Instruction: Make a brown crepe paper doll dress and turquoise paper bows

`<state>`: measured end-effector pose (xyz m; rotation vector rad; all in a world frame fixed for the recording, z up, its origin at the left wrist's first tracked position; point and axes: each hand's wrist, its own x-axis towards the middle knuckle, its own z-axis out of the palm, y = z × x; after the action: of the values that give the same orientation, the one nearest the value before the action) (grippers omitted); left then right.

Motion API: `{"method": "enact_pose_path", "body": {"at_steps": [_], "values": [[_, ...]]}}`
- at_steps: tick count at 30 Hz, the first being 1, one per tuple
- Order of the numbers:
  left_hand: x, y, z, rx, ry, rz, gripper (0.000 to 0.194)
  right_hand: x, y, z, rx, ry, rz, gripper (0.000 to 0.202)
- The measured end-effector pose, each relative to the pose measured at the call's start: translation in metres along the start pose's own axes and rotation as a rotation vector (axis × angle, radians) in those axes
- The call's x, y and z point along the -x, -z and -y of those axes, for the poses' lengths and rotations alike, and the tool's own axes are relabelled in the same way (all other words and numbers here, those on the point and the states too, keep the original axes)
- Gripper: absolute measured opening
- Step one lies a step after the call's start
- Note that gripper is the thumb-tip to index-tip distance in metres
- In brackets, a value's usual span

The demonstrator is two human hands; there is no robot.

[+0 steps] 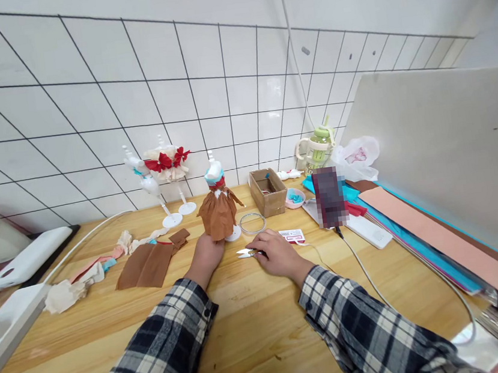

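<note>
My left hand (209, 255) is closed at the hem of a miniature mannequin (219, 214), its fingertips mostly hidden by the brown skirt. The mannequin wears this gathered skirt with a red and light-blue band above, and its white round base shows at the lower right. In my right hand (278, 252) is a pair of small scissors (244, 253), low over the wooden table, with the silver blades pointing left and parted slightly. Behind that hand lies a round metal hoop (251, 215). Left of the mannequin are pieces of brown crepe paper (145, 264).
Two white mannequins (151, 186) on stands, one with red bows (166, 160), stand near the tiled wall. A cardboard box (268, 193), a pink dish (294, 198) and a green bottle (320, 144) are back right. Paper scraps (74, 292) lie left; coloured sheets (445, 235) lie right.
</note>
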<state>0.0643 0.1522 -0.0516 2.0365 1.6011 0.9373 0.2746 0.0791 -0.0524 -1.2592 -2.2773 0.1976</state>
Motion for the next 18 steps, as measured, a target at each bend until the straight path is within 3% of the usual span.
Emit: {"method": "enact_pose_path", "body": {"at_steps": [4, 9, 13, 15, 18], "values": [[0.026, 0.029, 0.002, -0.187, -0.014, 0.005, 0.025, 0.001, 0.001, -0.001, -0.007, 0.000, -0.013, 0.028], [0.054, 0.075, 0.012, -0.425, -0.039, -0.035, 0.032, 0.002, 0.000, -0.002, -0.025, -0.008, -0.022, 0.026], [0.070, 0.107, 0.034, -0.663, 0.026, -0.135, 0.058, 0.003, -0.001, -0.004, -0.030, -0.014, -0.019, 0.025], [0.075, 0.118, 0.046, -0.677, 0.146, -0.096, 0.065, 0.003, -0.001, -0.005, -0.031, -0.015, -0.015, 0.024], [0.081, 0.129, 0.060, -0.575, 0.191, -0.016, 0.047, 0.004, 0.000, -0.004, -0.032, -0.010, -0.019, 0.024]]}}
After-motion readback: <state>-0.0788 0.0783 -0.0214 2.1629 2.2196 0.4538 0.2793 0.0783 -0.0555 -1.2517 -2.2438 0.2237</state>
